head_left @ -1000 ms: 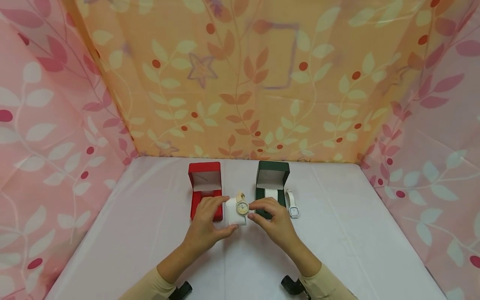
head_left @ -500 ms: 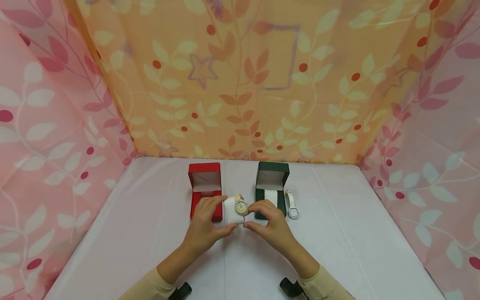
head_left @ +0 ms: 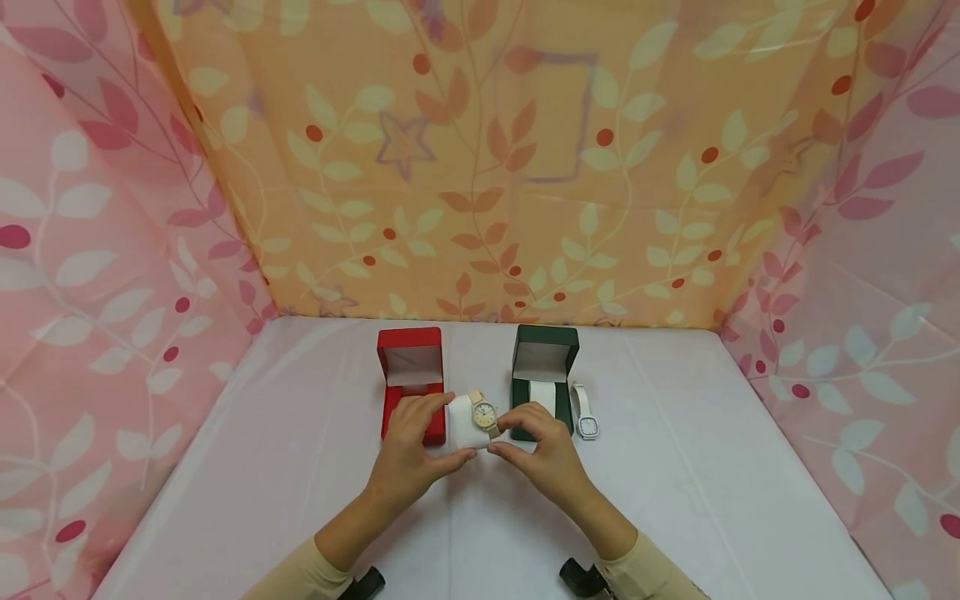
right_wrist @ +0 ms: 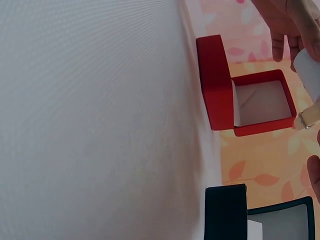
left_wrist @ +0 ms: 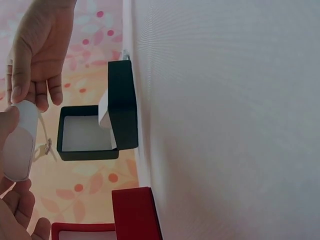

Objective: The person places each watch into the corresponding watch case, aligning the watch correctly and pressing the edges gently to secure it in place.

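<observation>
Between the two hands, in the head view, is a white watch cushion [head_left: 462, 422]. A cream-strapped wristwatch [head_left: 484, 415] lies along its right side, dial up. My left hand [head_left: 408, 442] grips the cushion between thumb and fingers. At the watch's lower strap my right hand [head_left: 551, 450] holds on with thumb and index finger; the exact contact is small. The left wrist view shows the cushion [left_wrist: 19, 150] end-on, with the strap and its buckle [left_wrist: 47, 146] standing loose from it. In the right wrist view, the strap [right_wrist: 310, 116] shows beside the cushion.
Behind my left hand stands an open red watch box [head_left: 410, 337]. An open green watch box [head_left: 546, 333], holding a white cushion [head_left: 542, 396], stands behind my right hand. Just right of it lies a white wristwatch [head_left: 588, 425]. A white cloth [head_left: 675, 467] covers the table.
My right hand has shifted slightly left and down, its thumb now at the cushion's lower right. The watch has tilted, and its lower strap shows beside the fingers. My left hand stays put.
</observation>
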A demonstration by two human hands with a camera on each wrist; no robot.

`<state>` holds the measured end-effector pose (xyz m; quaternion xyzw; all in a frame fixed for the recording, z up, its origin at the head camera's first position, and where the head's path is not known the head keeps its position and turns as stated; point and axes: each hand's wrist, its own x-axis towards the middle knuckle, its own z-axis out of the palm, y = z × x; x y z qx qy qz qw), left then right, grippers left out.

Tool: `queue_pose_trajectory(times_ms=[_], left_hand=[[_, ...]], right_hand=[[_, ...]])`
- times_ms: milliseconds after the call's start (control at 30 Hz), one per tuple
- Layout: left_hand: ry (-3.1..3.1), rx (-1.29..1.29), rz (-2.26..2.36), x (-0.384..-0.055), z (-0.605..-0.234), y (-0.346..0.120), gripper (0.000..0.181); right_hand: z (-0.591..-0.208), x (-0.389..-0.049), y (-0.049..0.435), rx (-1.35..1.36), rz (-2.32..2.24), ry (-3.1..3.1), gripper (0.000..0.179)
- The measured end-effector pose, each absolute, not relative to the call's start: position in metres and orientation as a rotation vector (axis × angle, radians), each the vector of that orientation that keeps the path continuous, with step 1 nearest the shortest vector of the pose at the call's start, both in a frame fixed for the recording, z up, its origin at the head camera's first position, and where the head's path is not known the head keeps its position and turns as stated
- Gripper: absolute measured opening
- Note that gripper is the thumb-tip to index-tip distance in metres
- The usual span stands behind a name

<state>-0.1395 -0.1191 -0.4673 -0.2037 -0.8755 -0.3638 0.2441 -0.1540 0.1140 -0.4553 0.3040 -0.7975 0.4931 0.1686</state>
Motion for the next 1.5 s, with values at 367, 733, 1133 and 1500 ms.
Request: queue_pose_trajectory(times_ms=[367,733,1133,1500], left_hand=[[-2.406,-0.623,-0.966,-0.140,-0.465,-0.121,0.095],[-2.416,-0.584,-0.942,-0.140,-0.466,-0.121,0.088],[-2.382,-0.562,-0.903,-0.143,-0.461,-0.127,0.083],[-2.356,-0.612,-0.965,-0.144,-0.459,-0.129,0.084]], right_hand=[[-0.438,-0.145,0.114,0.895,1.530,-2.235,0.023],[-0.439,-0.143,0.112,0.865,1.541,-2.230,0.022],[-0.440,-0.144,0.109,0.891,1.570,-2.201,0.023],[-0.433,-0.147,0.117,1.022,1.541,-2.198,0.022]])
